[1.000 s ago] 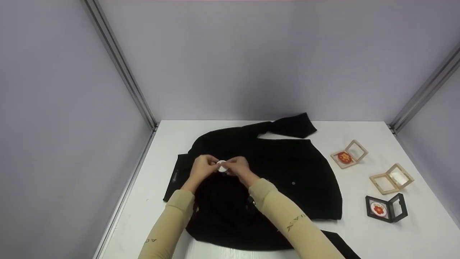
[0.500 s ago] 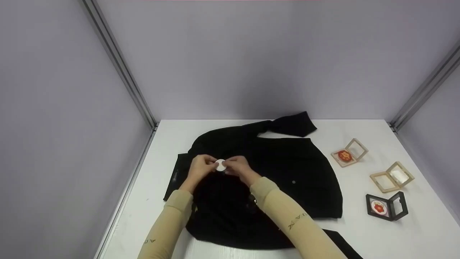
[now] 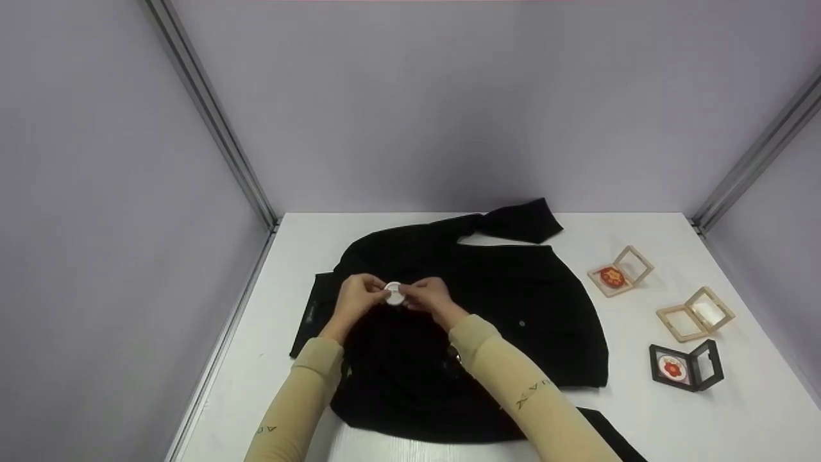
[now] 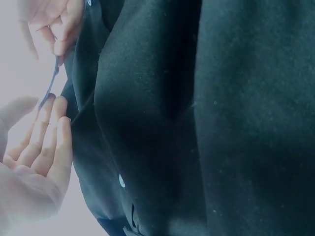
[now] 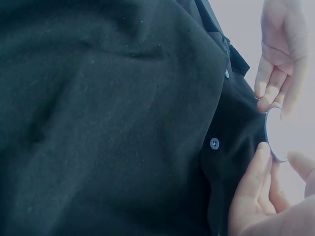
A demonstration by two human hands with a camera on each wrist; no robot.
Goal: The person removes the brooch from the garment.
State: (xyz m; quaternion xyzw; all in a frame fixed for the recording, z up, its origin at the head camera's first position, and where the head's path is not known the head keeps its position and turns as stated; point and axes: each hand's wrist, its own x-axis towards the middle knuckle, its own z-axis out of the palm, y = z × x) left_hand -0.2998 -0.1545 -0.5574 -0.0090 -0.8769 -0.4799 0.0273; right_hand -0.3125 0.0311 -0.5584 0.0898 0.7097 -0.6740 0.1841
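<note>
A small round white badge [image 3: 394, 294] is held over the black buttoned shirt [image 3: 513, 282]. My left hand [image 3: 356, 300] pinches its left edge between thumb and fingers. Its opposite edge is pinched by my right hand [image 3: 435, 299]. Seen edge-on in the left wrist view, the badge [image 4: 51, 81] is thin. The right wrist view shows its face [image 5: 276, 135] washed out by glare, with a dark rim. Beneath the hands the shirt lies spread out, with a pale button [image 5: 214, 143] on its front.
To the right stand two light wooden cases with lids up: one [image 3: 608, 289] holds a red-and-yellow round piece, the other [image 3: 681, 324] shows only its frame. Below them a black case [image 3: 654, 366] holds a red flower disc. Grey walls [image 3: 410, 109] enclose the white table [image 3: 244, 398].
The badge has shifted slightly left and turned, so more of its round face shows to the head camera. Both hands keep their pinch on it; the shirt and cases stay put.
</note>
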